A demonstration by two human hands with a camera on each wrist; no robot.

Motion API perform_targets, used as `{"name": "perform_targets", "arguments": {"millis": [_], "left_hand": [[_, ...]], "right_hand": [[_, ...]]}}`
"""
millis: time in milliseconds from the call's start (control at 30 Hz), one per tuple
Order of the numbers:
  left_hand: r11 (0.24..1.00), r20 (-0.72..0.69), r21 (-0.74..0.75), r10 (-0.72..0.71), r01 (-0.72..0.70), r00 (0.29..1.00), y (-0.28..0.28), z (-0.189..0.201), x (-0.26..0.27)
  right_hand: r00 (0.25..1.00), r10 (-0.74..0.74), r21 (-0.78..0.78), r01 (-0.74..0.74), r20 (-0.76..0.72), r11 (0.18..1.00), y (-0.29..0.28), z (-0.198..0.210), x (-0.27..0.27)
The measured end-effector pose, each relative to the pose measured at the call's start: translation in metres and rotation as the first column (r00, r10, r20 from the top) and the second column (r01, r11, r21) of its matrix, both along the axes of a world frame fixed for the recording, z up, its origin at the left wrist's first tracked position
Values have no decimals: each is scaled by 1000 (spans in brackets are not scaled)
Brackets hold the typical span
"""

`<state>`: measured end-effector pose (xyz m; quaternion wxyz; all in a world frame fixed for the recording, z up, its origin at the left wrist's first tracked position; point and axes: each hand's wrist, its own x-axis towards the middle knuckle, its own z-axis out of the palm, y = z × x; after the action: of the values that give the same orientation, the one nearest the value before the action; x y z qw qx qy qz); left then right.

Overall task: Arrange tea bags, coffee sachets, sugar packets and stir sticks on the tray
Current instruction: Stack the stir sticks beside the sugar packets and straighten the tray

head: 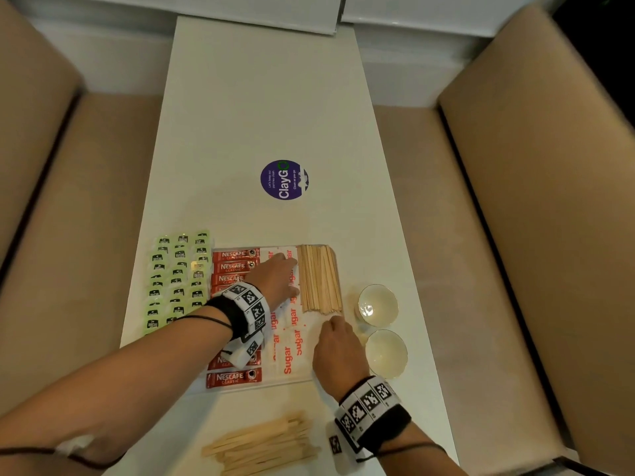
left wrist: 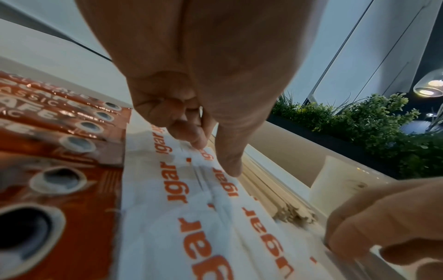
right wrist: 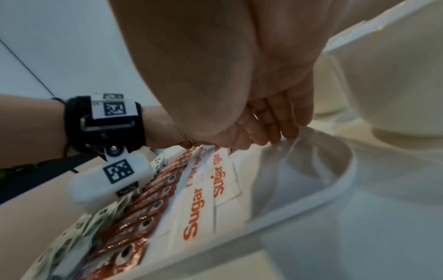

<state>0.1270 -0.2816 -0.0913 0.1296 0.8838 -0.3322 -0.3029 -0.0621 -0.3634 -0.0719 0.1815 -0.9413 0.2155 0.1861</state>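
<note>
My left hand (head: 279,274) lies flat over the white paper sugar packets with orange lettering (head: 288,352), its grip relaxed and holding nothing: in the left wrist view the straight fingertips (left wrist: 230,163) press down on the packets right beside the sticks. My right hand (head: 338,352) hovers over the near right part of the shallow white rectangular tray (right wrist: 345,181), with the fingers (right wrist: 285,125) bunched and bent downward just at the near ends of the sticks; I cannot tell whether this grip pinches anything.

The sugar packets run in a column down the middle of the tray. To their right, a neat bundle of pale wooden stir sticks (head: 319,278) lies along the tray's far right part. To their left, the red Nescafe coffee sachets (head: 234,377) form a column, partly hidden under my left wrist. Left of those, the light green tea bags (head: 178,276) lie in overlapping rows; I cannot tell whether they rest on the tray or on the table beside it.

The tray sits on a long white table (head: 268,97). A loose heap of more wooden sticks (head: 263,446) lies on the table near me, apart from the tray. Two small white bowls (head: 378,304) stand just right of the tray, and a round purple sticker (head: 284,179) is farther along the table. Beige upholstered seats (head: 536,235) flank the table.
</note>
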Motion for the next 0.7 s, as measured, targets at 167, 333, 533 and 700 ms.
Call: {"name": "perform_targets", "arguments": {"millis": [167,333,533,700], "left_hand": [[1000,-4,-21,-13,13,1000,-3,1,-5],[1000,10,-1,-30,30,999,-8,3,-5],[1000,15,-2,-23,23,1000,-8,0,-5],[1000,13,10,-16,16,1000,-9,-1,-5]], "right_hand": [[1000,24,-15,-24,0,1000,-3,-1,13],[1000,26,-36,-26,6,999,-3,-4,16],[986,162,-74,-159,40,985,5,-9,11],[982,177,-88,-171,67,981,1,-13,21]]}}
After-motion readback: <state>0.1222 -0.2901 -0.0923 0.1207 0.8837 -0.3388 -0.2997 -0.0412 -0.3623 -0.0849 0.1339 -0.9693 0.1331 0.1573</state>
